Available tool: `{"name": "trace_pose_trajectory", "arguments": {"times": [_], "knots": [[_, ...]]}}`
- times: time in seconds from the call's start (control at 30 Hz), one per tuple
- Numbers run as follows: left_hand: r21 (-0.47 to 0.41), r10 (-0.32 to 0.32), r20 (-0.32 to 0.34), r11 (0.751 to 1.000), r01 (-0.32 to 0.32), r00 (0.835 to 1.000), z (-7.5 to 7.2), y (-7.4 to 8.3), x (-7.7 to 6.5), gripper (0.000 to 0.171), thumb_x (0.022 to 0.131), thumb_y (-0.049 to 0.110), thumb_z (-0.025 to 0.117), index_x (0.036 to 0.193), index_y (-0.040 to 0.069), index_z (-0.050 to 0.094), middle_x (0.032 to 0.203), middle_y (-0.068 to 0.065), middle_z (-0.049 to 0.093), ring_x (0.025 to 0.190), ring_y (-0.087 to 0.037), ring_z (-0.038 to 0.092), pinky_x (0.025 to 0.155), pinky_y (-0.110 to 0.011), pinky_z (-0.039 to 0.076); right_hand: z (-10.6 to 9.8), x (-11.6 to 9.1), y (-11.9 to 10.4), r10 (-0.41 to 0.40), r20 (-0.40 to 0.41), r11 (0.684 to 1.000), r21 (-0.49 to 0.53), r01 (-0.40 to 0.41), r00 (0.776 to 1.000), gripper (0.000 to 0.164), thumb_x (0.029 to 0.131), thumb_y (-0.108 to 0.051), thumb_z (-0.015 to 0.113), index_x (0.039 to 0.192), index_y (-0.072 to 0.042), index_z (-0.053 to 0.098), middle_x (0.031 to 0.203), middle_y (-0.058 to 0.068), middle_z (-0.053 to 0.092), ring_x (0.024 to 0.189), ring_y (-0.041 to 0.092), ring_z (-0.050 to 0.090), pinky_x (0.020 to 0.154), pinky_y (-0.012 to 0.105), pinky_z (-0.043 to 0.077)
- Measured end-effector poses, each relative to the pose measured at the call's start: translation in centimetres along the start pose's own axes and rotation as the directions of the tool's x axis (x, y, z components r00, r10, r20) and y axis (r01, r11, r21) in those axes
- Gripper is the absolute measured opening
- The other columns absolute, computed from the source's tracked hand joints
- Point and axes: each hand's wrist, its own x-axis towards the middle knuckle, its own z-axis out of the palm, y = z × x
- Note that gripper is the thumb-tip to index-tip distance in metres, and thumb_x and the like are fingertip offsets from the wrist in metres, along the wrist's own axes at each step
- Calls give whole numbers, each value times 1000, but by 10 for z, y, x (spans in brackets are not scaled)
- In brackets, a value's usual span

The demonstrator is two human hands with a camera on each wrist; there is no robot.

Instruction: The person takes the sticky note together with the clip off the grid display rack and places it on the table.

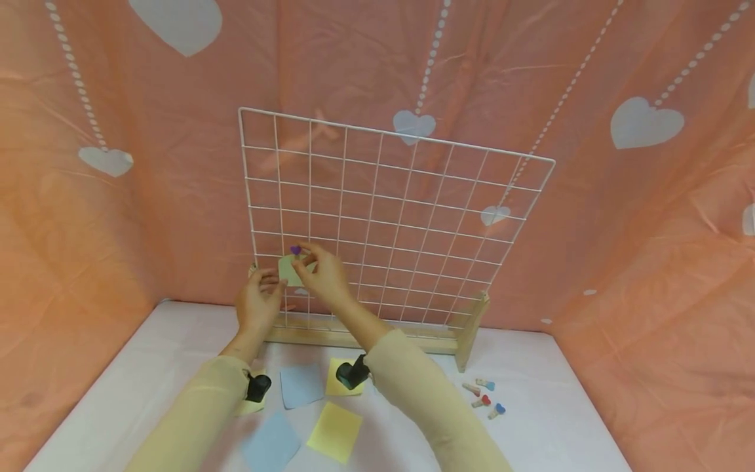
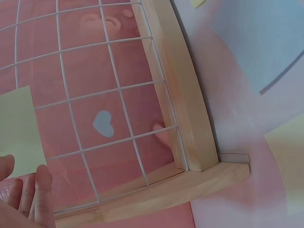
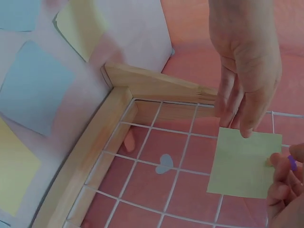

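Observation:
A pale green sticky note (image 1: 289, 272) lies against the lower left of a white wire grid (image 1: 382, 190). My left hand (image 1: 258, 303) pinches the note's edge between thumb and fingers, as the right wrist view shows. At the note's upper edge, my right hand (image 1: 326, 274) pinches a small wooden clothespin topped with a purple heart (image 3: 292, 163). The clothespin's tip overlaps the note (image 3: 240, 164) in the right wrist view, while the fingers partly cover its body. In the left wrist view, the note (image 2: 19, 130) stands before the wires.
The grid stands in a wooden base (image 1: 468, 334). Blue sticky notes (image 1: 302, 385) and yellow ones (image 1: 335, 432) lie on the white table below my arms. Several small clothespins (image 1: 485, 400) with coloured tops lie at the right. Behind the grid hangs a pink curtain (image 1: 354, 59) with hearts.

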Motion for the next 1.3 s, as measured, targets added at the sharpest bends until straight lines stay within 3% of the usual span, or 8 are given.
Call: {"name": "trace_pose_trajectory", "arguments": {"times": [0.27, 0.37, 0.47, 0.57, 0.7, 0.9, 1.07, 1.3], "knots": [[7, 20, -23, 1000, -20, 1000, 2, -1, 1, 29, 90, 12, 58, 114, -3, 56, 104, -22, 62, 98, -34, 60, 87, -41, 51, 1, 7, -4, -13, 22, 996, -86, 15, 1000, 36, 91, -20, 58, 124, -6, 56, 98, 13, 71, 64, 17, 65, 49, 12, 46], [14, 37, -40, 999, -37, 999, 4, 0, 2, 25, 89, 9, 58, 110, -4, 58, 98, -22, 63, 91, -31, 61, 77, -26, 52, 1, 9, -5, -16, 6, 993, -116, 17, 1000, 33, 91, -17, 57, 122, -6, 58, 94, 10, 72, 67, 16, 67, 50, 11, 45], [25, 48, -55, 999, -47, 997, 4, 0, 2, 20, 88, 7, 58, 104, -5, 61, 94, -21, 63, 86, -28, 61, 65, -10, 44, 0, 9, -6, -33, -23, 985, -168, 29, 999, 29, 91, -16, 57, 118, -8, 61, 91, 7, 73, 67, 15, 67, 48, 10, 42], [36, 53, -68, 998, -51, 996, 4, 0, 3, 18, 88, 7, 58, 102, -4, 62, 93, -20, 64, 85, -29, 63, 60, -8, 40, 0, 10, -5, -59, -50, 964, -262, 44, 997, 25, 91, -20, 57, 114, -12, 64, 90, 4, 73, 66, 13, 67, 46, 11, 40], [48, 63, -83, 997, -59, 995, 3, -1, 3, 17, 88, 8, 58, 101, -3, 63, 94, -19, 65, 86, -31, 65, 59, -11, 41, 0, 11, -6, -104, -65, 913, -403, 69, 992, 22, 92, -23, 57, 110, -15, 66, 90, -1, 73, 70, 12, 68, 53, 18, 48], [46, 81, -88, 996, -77, 993, 2, 0, 2, 18, 89, 7, 57, 100, -4, 63, 94, -20, 65, 85, -32, 65, 57, -7, 40, -1, 11, -9, -122, -63, 871, -485, 77, 991, 17, 90, -21, 58, 104, -16, 67, 90, -3, 73, 73, 13, 68, 58, 24, 52], [31, 73, -79, 997, -71, 994, 1, 0, 0, 17, 88, 5, 57, 101, -5, 63, 95, -20, 64, 84, -31, 64, 57, -6, 41, -1, 9, -10, -108, -80, 898, -435, 63, 991, 14, 87, -16, 61, 99, -15, 68, 89, -3, 73, 70, 12, 67, 55, 19, 49], [-52, 31, -37, 998, -33, 999, -2, 0, -5, 18, 89, 3, 56, 104, -7, 61, 96, -22, 59, 71, -23, 67, 53, -10, 50, -2, 6, -8, -75, -172, 977, -208, 38, 982, 11, 87, -12, 61, 93, -9, 70, 84, 3, 73, 68, 11, 68, 54, 9, 48]]}}
